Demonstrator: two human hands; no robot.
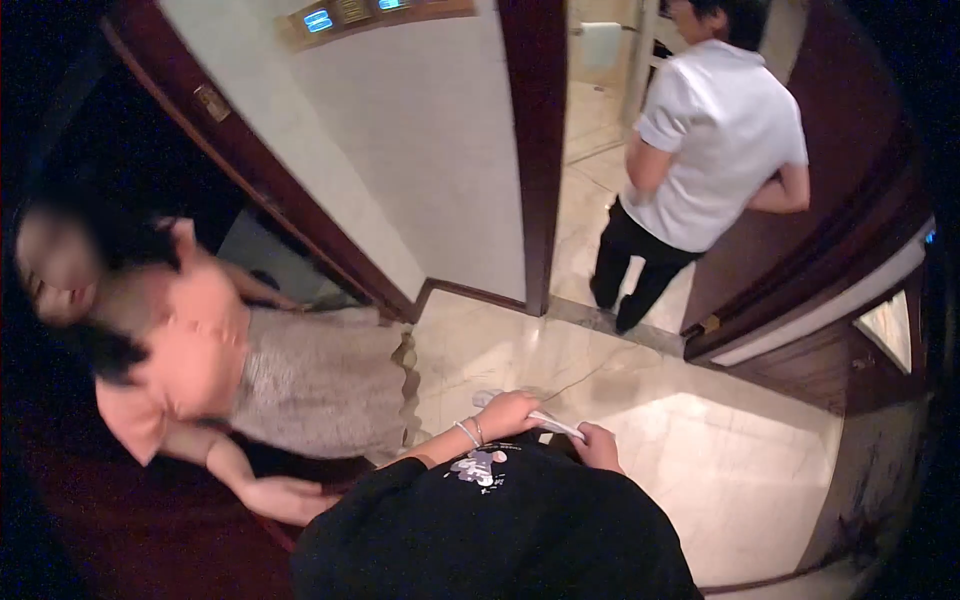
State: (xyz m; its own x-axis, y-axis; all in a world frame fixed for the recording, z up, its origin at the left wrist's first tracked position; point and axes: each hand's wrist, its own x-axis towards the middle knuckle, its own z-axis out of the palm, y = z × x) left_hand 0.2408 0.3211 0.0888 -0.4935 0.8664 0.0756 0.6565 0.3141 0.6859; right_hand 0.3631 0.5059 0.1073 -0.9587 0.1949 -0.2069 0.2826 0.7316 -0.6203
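My left hand (508, 411), with a bracelet and a thin band at its wrist, is closed in front of my black shirt. A thin, folded white strip (556, 425) runs from it to my right hand (600, 448), whose fingers are closed on the other end. A paler end pokes out beyond my left fingers. Whether it is cloth, paper or plastic I cannot tell. Both hands are held above the floor, close to my body.
A person in a peach top (190, 350) stands close on my left, one arm reaching near my side. Ahead, another person in a white shirt (715, 145) stands in a doorway, back toward me. A wall (440, 150) separates two dark door frames. Pale marble floor (700, 440) lies ahead and right.
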